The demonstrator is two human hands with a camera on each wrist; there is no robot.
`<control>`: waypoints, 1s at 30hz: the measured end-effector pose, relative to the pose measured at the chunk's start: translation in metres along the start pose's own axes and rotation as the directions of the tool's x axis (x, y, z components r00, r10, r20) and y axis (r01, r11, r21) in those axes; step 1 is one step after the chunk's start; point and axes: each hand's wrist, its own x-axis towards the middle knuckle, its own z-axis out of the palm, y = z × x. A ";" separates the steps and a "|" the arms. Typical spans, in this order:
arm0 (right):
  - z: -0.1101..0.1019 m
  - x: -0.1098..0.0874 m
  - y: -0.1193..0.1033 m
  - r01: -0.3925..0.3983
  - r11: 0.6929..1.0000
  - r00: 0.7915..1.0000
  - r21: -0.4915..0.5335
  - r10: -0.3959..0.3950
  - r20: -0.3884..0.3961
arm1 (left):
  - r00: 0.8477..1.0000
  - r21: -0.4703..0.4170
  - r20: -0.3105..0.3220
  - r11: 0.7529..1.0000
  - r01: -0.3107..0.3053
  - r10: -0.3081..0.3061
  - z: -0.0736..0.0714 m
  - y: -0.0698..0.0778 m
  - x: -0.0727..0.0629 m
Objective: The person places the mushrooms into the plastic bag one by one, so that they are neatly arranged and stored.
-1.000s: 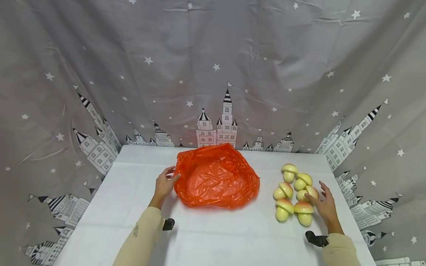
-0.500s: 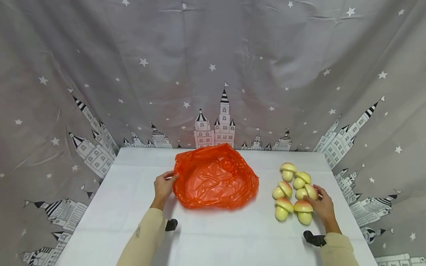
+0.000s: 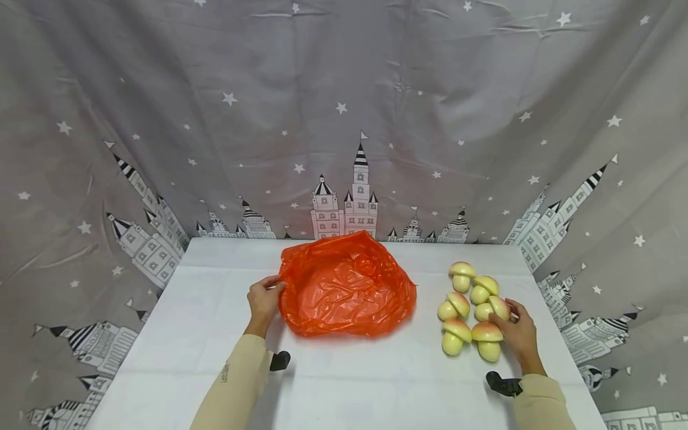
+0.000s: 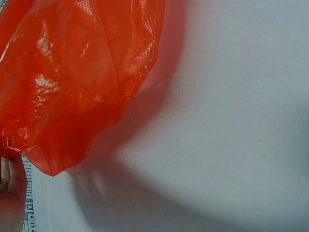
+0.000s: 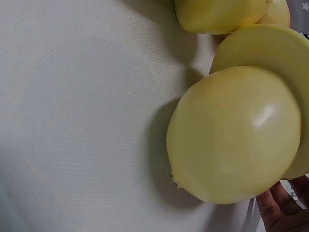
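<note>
A crumpled red plastic bag point(image 3: 344, 298) lies open-mouthed in the middle of the white table. My left hand point(image 3: 262, 303) pinches its left rim between thumb and fingers; in the left wrist view only part of that hand point(image 4: 10, 193) shows beside the red bag point(image 4: 72, 92). On the right, my right hand point(image 3: 521, 335) grips the reddish-yellow cap of one toy mushroom point(image 3: 501, 308) in a group. Another mushroom point(image 3: 488, 341) lies just in front of the thumb. A large pale mushroom stem point(image 5: 236, 135) fills the right wrist view, partly hiding the right fingers point(image 5: 277, 205).
Several more yellow mushrooms point(image 3: 458, 304) lie close together to the left of the right hand. The white table point(image 3: 376, 382) ends at a grey curtain point(image 3: 344, 107) printed with castles and stars. Black wrist-camera mounts point(image 3: 503, 384) stick out below the hands.
My right hand has moved in from the right and its fingers have closed on a mushroom cap. My left hand has taken the bag's rim between thumb and fingers.
</note>
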 end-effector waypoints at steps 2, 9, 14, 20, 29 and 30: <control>0.000 -0.001 0.000 -0.001 1.000 1.000 0.008 0.001 -0.007 | 1.000 -0.006 -0.003 1.000 -0.002 0.002 0.000 0.000 0.000; -0.001 -0.002 -0.002 0.001 1.000 0.999 0.010 0.000 -0.051 | 0.999 -0.018 0.023 1.000 0.023 -0.023 -0.003 0.001 -0.002; -0.003 -0.003 -0.005 0.021 1.000 0.995 0.012 -0.019 -0.096 | 0.999 -0.019 0.029 1.000 0.025 -0.025 -0.004 0.000 -0.002; -0.009 -0.002 -0.010 0.042 0.999 0.991 0.011 -0.040 -0.131 | 0.999 -0.022 0.021 0.999 0.030 -0.029 -0.002 0.000 -0.001; -0.011 0.000 -0.022 0.080 0.996 0.987 0.044 -0.073 -0.142 | 0.996 -0.040 0.040 0.996 0.076 -0.075 0.001 0.000 -0.001; -0.011 0.001 -0.024 0.085 0.995 0.986 0.050 -0.077 -0.146 | 0.997 -0.045 0.038 0.996 0.074 -0.072 0.002 0.000 -0.001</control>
